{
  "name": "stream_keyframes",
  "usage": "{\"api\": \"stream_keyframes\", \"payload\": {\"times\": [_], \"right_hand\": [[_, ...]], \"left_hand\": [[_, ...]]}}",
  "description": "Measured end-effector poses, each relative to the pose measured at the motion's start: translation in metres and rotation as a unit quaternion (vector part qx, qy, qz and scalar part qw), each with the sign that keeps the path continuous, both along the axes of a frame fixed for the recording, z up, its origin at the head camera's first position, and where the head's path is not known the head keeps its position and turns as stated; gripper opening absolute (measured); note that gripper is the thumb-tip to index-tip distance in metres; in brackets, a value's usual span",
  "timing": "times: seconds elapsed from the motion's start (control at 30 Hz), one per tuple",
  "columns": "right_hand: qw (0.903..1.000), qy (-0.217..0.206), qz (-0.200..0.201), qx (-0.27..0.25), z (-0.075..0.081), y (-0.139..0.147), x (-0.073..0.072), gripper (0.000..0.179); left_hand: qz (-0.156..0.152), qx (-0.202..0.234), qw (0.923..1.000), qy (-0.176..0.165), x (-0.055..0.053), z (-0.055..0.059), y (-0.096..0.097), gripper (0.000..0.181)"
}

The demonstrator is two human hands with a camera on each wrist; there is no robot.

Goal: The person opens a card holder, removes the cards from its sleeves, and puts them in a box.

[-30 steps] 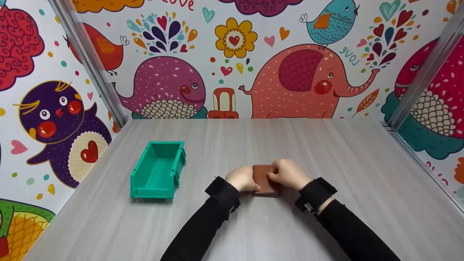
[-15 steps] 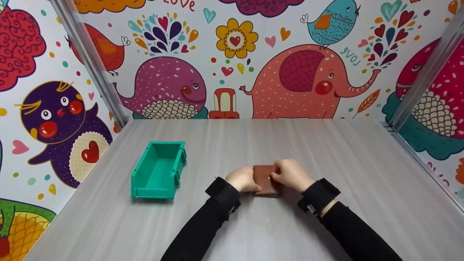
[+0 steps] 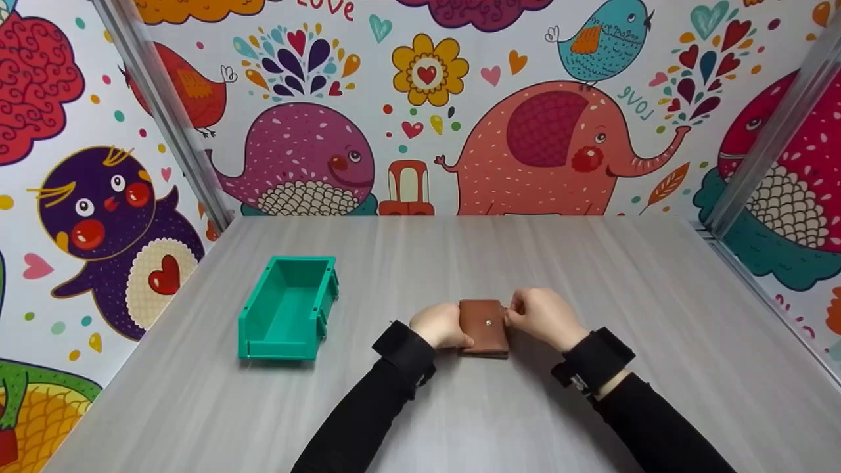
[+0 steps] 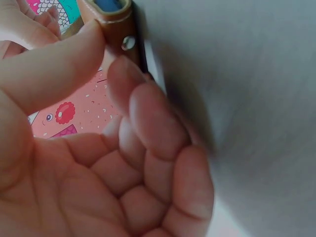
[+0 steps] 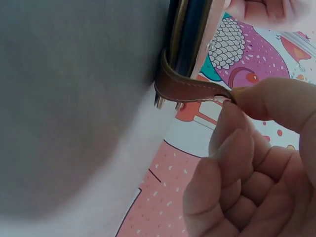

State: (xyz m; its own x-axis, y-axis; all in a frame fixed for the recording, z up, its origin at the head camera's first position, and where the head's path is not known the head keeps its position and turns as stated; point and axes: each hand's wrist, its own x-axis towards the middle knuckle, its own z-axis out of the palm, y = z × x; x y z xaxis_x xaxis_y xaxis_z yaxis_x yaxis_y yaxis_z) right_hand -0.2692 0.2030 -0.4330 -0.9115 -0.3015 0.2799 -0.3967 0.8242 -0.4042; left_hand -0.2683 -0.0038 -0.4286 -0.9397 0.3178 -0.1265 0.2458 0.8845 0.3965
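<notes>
Left fingers [image 4: 157,118] gripped the wallet [image 3: 478,323]; right fingers [image 5: 236,121] pinched the strap [image 5: 192,90] at its right side; a weak pinch risked slipping.

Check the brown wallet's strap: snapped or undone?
Undone: the right hand pinches the strap beside the wallet, and the snap stud on its face shows uncovered.

The left hand [image 3: 437,325] grips the wallet [image 3: 478,332] at its left edge, the right hand [image 3: 544,318] pinches, thumb [image 5: 269,96] to forefinger [image 5: 228,121], just beside its right edge, and both forearms [image 3: 368,407] slant toward it.
</notes>
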Motion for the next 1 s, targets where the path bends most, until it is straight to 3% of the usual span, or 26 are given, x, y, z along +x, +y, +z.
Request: {"api": "stream_keyframes", "payload": {"times": [0.27,0.57,1.0], "right_hand": [[0.9996,0.002,-0.029,0.006,0.001,0.008,0.003,0.01],[0.9998,-0.009,-0.02,0.004,0.001,0.016,0.005,0.005],[0.9995,0.017,0.008,0.026,-0.002,0.025,0.006,0.01]], "left_hand": [[-0.004,0.004,1.0,0.001,0.001,0.0,0.0,0.035],[0.001,0.007,1.0,0.003,0.002,0.0,0.0,0.033],[0.0,0.003,1.0,0.003,0.002,0.0,-0.001,0.03]]}}
